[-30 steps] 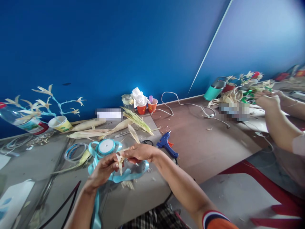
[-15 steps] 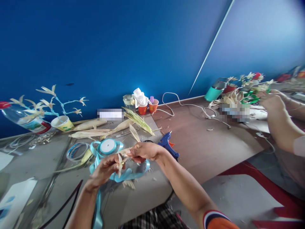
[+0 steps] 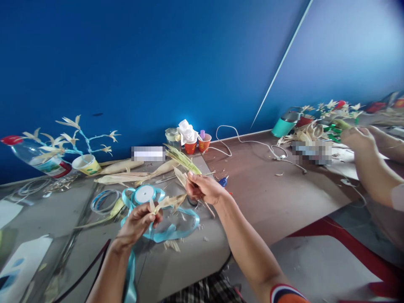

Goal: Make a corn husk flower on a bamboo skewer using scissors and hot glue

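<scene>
My left hand (image 3: 138, 221) is closed in a pinch on a small bundle of dried corn husk strips (image 3: 166, 202) above the table. My right hand (image 3: 204, 188) is closed round another pale husk leaf (image 3: 181, 175) and a thin stick that pokes out below it, to the right of the left hand. Under both hands lies a spool of light blue ribbon (image 3: 144, 194), with its loose ribbon (image 3: 172, 229) looping over the table and down past my left forearm. The blue glue gun (image 3: 223, 181) is mostly hidden behind my right hand.
Corn husks (image 3: 121, 167), a yellow paper cup (image 3: 86, 163), a plastic bottle holding a husk-flower branch (image 3: 41, 158), orange cups (image 3: 197, 144) and a white cable (image 3: 246, 142) lie along the blue wall. Another person's hands (image 3: 360, 139) work at the right beside a teal jug (image 3: 285, 122).
My right hand has let go of the bundle in my left hand and moved up and right, taking a husk leaf. The view shifted slightly.
</scene>
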